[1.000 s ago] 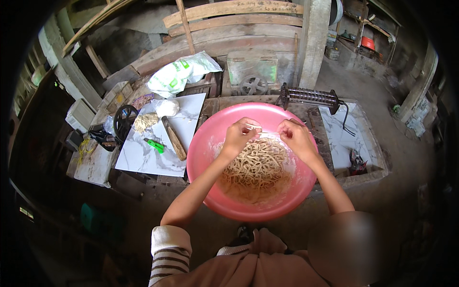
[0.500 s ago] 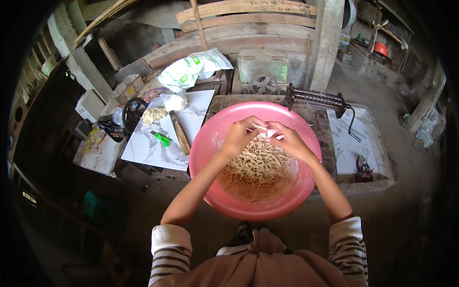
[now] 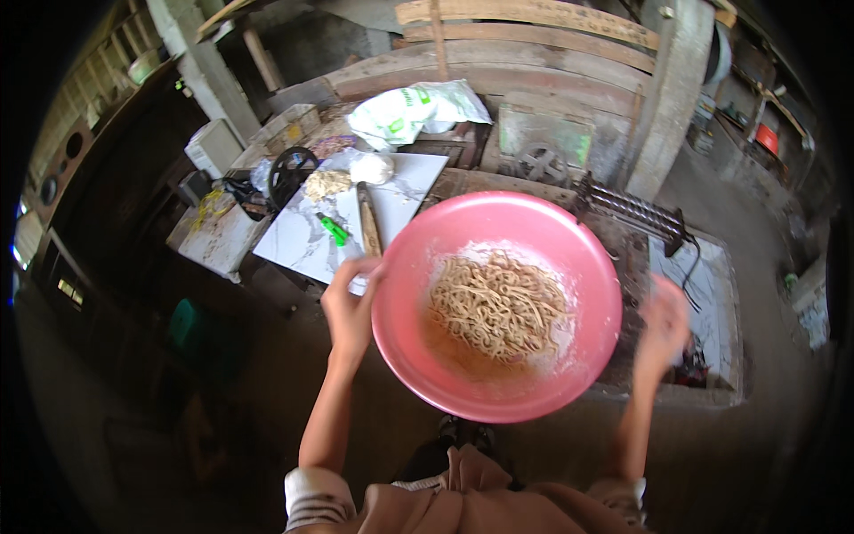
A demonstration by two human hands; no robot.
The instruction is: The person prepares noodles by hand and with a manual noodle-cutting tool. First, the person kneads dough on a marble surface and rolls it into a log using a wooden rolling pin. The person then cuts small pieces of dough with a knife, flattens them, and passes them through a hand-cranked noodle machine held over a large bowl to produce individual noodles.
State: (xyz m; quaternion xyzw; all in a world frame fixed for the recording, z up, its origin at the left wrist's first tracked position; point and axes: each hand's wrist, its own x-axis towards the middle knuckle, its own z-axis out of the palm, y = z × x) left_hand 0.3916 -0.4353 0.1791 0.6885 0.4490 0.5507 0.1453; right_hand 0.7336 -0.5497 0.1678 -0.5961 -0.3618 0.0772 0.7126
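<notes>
Bench (image 3: 463, 182) at 12 o'clock, basin (image 3: 589, 356) seemingly rim-pinched by left hand (image 3: 347, 303) at 9
Best steadied evenly; right hand (image 3: 664, 325) at 3, fingers too blurred to tell

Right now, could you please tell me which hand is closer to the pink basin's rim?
The left hand, at the left rim of the pink basin; the right hand, blurred, is apart, off right.

The person wears a brown garment (image 3: 525, 503), gathered into soft folds at the front, and pale sleeves (image 3: 325, 509) with dark stripes, the left turned back in a wide whitish cuff (image 3: 313, 482). Dark trousers (image 3: 467, 452) and dark shoes (image 3: 447, 427) show below. The left hand (image 3: 350, 301) and blurred right hand (image 3: 664, 322) are bare.
</notes>
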